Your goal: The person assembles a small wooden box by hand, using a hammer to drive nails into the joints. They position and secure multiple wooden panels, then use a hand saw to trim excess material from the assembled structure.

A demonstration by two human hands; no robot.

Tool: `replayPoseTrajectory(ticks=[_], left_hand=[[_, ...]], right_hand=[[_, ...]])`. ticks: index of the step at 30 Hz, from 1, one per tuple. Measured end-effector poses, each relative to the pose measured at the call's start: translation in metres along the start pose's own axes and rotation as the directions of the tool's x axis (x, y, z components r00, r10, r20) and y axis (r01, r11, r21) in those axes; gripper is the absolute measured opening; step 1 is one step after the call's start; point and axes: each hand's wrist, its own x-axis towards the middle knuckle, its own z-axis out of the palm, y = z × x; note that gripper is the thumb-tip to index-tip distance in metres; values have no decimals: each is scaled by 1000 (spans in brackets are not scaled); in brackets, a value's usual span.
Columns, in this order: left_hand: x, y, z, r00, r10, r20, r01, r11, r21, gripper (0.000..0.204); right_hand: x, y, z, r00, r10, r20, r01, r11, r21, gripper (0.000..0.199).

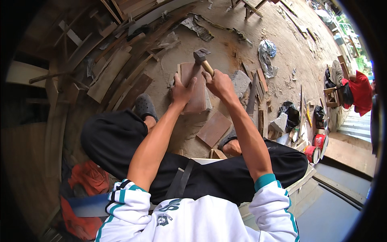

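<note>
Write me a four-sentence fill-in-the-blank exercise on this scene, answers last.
1. The right hand holds the hammer by its ____.
2. The ____ hand is on a brown board.
3. The trousers are ____.
4. The red cans are toward the picture's ____ side.

Missing words: handle; left; black; right.

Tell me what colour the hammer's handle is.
The hammer handle is pale tan, seen best in the head view.
</note>
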Motion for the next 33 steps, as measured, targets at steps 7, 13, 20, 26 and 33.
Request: replayPoseTrajectory(ticks=[7,13,20,26,33], left_hand=[[0,2,2,1000,15,-5,-14,999,36,106],[-6,5,-1,998,20,-56,-14,993,118,98],[-3,19,-10,999,-30,27,25,986,163,89],[7,-9,3,997,64,-38,-56,984,167,85],[-4,19,-10,987,-130,94,125,990,61,105]], right_hand=[[0,-2,1,999,18,28,-17,1000,-25,53],[3,-10,6,1000,-8,-4,8,1000,19,51],[6,-14,20,987,-135,93,136,991,-5,52],[11,-23,32,993,-111,32,112,994,-5,52],[-2,3,22,1000,9,-10,-8,1000,29,55]])
